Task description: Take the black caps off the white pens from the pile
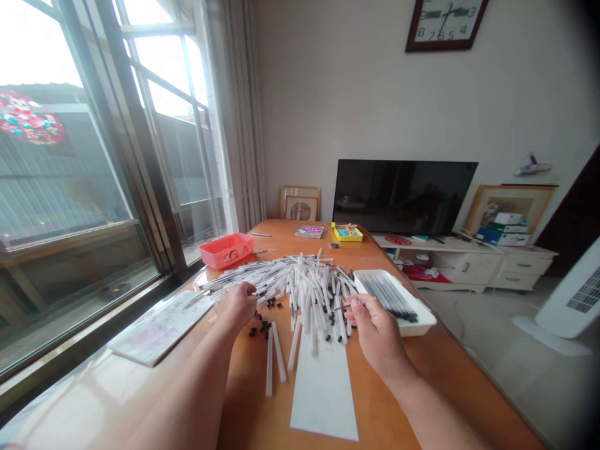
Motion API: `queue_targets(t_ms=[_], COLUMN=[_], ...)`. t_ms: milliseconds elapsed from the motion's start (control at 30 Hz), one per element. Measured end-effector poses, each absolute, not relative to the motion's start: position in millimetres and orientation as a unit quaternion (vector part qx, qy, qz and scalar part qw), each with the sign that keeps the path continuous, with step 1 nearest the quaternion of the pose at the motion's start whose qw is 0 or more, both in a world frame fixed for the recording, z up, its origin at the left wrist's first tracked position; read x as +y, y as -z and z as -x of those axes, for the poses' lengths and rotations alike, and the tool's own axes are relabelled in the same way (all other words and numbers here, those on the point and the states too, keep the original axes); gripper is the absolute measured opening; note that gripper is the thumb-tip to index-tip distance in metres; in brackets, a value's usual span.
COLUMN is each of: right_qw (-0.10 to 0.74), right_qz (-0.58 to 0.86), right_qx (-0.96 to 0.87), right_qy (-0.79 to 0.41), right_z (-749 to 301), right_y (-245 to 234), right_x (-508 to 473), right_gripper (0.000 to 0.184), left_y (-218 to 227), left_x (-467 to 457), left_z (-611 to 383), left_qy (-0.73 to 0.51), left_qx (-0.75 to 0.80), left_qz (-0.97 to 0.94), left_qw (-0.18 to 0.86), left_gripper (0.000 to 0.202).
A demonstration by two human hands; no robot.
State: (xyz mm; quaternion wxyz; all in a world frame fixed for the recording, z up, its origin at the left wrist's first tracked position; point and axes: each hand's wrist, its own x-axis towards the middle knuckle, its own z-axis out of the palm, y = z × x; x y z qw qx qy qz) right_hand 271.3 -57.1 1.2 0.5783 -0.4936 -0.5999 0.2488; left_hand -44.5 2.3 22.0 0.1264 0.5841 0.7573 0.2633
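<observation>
A big heap of frosted white pen barrels [307, 294] lies across the middle of the table, with thin pen refills [244, 273] fanned out on its left side. My left hand [237, 306] is closed at the near edge of the refills; its fingertips are partly hidden and I cannot make out what they hold. Small black pen caps or plugs [260, 329] are scattered just right of it. My right hand [372, 317] pinches a slim dark pen piece [336, 309] between heap and tray. In the white tray [424, 325] beside it, dark-tipped pens [387, 297] lie in a row.
A white paper strip [323, 394] and several loose barrels [269, 362] lie in front of the heap. A booklet [159, 331] is at left, near the window. Farther back are a pink container [227, 251], a book [309, 232] and a yellow box [347, 233].
</observation>
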Motion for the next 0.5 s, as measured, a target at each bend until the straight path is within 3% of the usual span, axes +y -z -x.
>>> queue_targets(t_ms=[133, 500], right_qw=[0.577, 0.576], right_qz=[0.499, 0.512], right_qx=[-0.598, -0.581], right_qy=[-0.245, -0.262], right_z=[-272.4, -270.3], right_y=[-1.6, -13.0], right_x=[-57.3, -62.4], right_gripper=[0.041, 0.038], left_y=[-19.0, -26.3], left_x=[3.7, -7.1], left_z=[43.4, 25.6], left_qy=[-0.235, -0.217], left_qx=[0.788, 0.719], left_qz=[-0.567, -0.654], left_qw=[0.054, 0.090], left_gripper=[0.030, 0.019])
